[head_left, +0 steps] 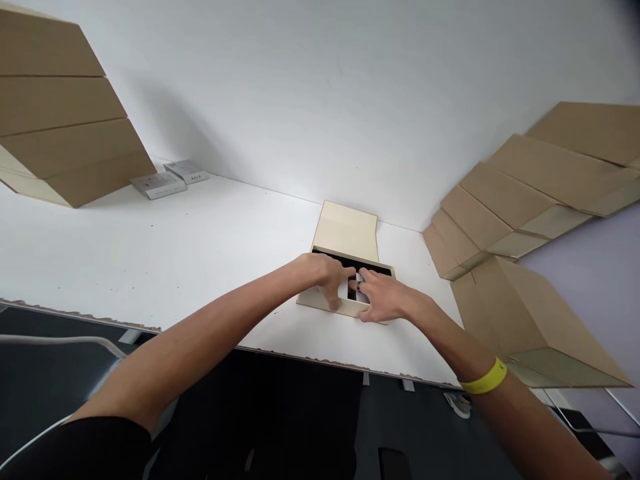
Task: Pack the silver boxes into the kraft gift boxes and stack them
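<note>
A cream box (320, 301) lies open on the white table (150, 253), its lid (346, 231) folded back toward the wall. The inside of the box is black, with a white item (351, 287) showing between my hands. My left hand (327, 275) reaches into the box from the left, fingers curled down onto the white item. My right hand (383, 295) comes in from the right, fingers bent and pressed on the same item, a ring on one finger. A yellow wristband (485, 378) sits on my right wrist.
A stack of tan flat boxes (65, 127) stands at the far left, with two small grey boxes (170, 179) beside it. More tan boxes (530, 200) lean in a row at the right. The table's front edge (200, 337) runs below my forearms, with a dark floor under it.
</note>
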Available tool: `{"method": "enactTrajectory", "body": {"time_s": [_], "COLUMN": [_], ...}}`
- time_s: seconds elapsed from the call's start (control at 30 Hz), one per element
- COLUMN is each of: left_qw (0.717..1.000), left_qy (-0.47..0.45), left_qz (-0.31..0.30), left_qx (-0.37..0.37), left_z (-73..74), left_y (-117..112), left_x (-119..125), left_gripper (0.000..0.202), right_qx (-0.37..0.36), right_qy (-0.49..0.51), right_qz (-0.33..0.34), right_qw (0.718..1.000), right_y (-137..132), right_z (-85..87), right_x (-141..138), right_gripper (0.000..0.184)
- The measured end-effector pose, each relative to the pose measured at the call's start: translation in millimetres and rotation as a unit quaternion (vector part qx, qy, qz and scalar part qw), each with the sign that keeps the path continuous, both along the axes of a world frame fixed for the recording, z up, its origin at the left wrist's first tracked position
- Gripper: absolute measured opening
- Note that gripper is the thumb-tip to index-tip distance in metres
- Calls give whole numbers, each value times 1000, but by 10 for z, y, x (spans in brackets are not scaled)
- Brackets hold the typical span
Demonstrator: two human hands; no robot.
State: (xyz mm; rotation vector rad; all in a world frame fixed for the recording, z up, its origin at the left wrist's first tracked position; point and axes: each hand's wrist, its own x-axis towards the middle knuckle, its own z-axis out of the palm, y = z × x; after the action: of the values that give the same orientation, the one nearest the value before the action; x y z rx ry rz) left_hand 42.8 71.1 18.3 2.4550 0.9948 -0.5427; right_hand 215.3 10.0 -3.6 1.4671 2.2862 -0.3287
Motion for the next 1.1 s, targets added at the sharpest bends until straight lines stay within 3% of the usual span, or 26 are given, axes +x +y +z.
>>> {"method": "enactTrajectory", "body": {"time_s": [0.17,0.43,0.67,0.87,0.97,1.03,1.1], "left_qw": [1000,998,999,997,997,988,950], "left_qy": [9,22,5,-63,-80,-153,-305], "left_qz": [-16,-53,-49,-42,-18,-13,28], "left_qx": [2,-1,4,10,0,-29,-51], "left_z": [2,-64,-106,-208,-175,-132,-112], "left_y": [36,134,153,119,138,264,521], "left_x": [-1,39,62,13,-59,-92,-83], "left_gripper": [81,78,75,66,82,86,69], "right_qx": [-3,-18,-13,-3,-4,-3,-5], "right_qy": [-1,17,53,79,81,83,88], "right_qz": [9,5,5,11,7,4,3], "right_qw": [1000,1000,998,997,997,997,996], "right_y": [34,67,87,93,105,110,114], "right_z": [7,73,12,-2,-4,-13,-27], "right_x": [-2,10,75,107,118,131,144], "right_gripper": [42,34,36,47,51,52,54]}}
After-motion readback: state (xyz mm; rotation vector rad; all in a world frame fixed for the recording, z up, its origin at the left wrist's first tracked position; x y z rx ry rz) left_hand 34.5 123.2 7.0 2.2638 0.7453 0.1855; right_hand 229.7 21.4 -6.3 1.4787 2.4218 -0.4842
